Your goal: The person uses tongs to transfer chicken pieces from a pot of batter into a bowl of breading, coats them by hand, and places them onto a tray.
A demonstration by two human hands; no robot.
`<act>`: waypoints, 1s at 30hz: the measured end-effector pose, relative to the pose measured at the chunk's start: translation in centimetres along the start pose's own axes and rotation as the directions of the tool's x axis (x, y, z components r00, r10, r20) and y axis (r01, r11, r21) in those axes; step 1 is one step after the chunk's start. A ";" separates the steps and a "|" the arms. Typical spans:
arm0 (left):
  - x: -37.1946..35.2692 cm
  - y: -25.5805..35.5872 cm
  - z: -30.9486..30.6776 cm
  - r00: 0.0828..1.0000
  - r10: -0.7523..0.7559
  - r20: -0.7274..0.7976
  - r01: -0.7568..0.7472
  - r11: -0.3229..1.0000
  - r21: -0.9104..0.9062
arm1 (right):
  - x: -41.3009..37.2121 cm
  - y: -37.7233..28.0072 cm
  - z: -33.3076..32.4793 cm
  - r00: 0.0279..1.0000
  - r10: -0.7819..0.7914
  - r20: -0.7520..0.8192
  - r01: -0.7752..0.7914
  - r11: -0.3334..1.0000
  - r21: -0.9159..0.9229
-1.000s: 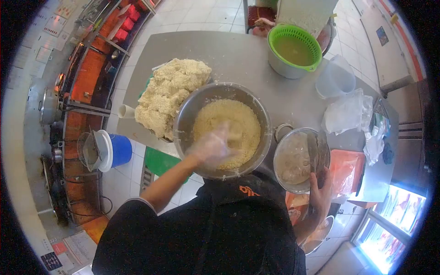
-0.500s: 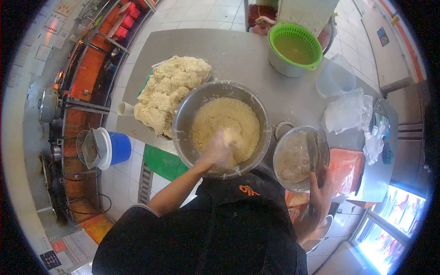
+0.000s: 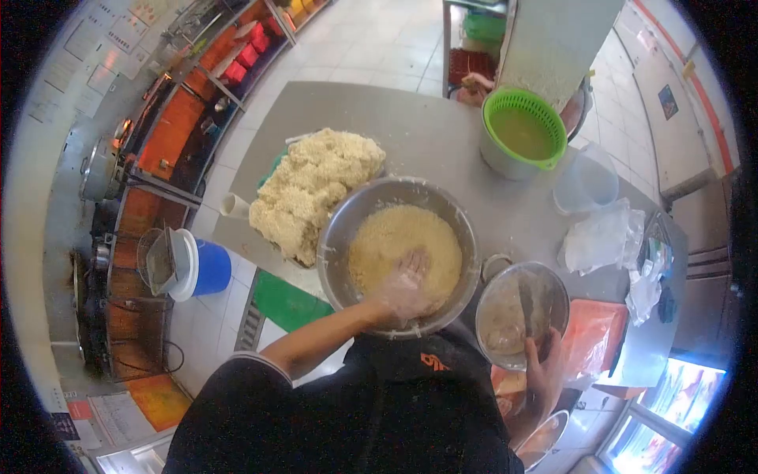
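A wide metal bowl point(image 3: 333, 237) holds pale yellow crumbs point(image 3: 403, 229). My left hand point(image 3: 407, 286) lies in these crumbs with its fingers spread, and it is dusted with them. To the right, my right hand point(image 3: 543, 365) is closed around the lower end of a dark flat utensil point(image 3: 527, 310), which leans into a smaller round container point(image 3: 515, 357) of cloudy, wet contents. A large heap of pale, crumb-covered pieces point(image 3: 316, 186) stands to the left of the metal bowl.
A green colander point(image 3: 523, 93) sits in a pot at the back right of the grey table point(image 3: 395, 118). Near it are a clear plastic tub point(image 3: 586, 182) and plastic bags point(image 3: 604, 237). An orange tray point(image 3: 592, 336) lies at the right; a blue bucket point(image 3: 212, 267) stands at the left.
The view has shifted, so the table sits lower in it. My left hand was blurred around a pale lump in the crumbs; now its fingers are spread. The utensil's angle has changed.
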State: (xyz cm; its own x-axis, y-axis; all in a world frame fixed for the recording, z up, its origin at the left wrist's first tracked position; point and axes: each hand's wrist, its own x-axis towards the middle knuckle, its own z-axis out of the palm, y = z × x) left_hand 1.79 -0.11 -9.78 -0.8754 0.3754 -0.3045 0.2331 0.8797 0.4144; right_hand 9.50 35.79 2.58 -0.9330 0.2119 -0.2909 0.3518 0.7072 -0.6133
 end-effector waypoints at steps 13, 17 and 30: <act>-3.2 -0.4 -3.8 0.788 -0.430 0.441 0.525 0.843 -0.115 | 0.3 -0.8 -0.5 0.999 -0.048 -0.005 0.048 0.999 0.014; -1.8 0.4 -0.9 0.792 -0.400 0.462 0.497 0.861 -0.107 | -0.2 -1.4 0.3 0.996 -0.055 -0.076 0.054 0.998 -0.019; 1.6 -3.6 0.1 0.940 -0.328 -0.098 0.332 0.943 0.032 | 0.8 0.6 -0.6 1.000 -0.011 0.002 0.011 1.000 -0.016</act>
State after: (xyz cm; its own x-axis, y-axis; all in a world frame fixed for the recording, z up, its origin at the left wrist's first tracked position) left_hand -0.40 -2.70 -11.81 -0.9406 0.0359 -0.3376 -0.0573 0.9633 0.2621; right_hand 8.95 36.76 2.39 -0.9368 0.2023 -0.2855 0.3398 0.7201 -0.6049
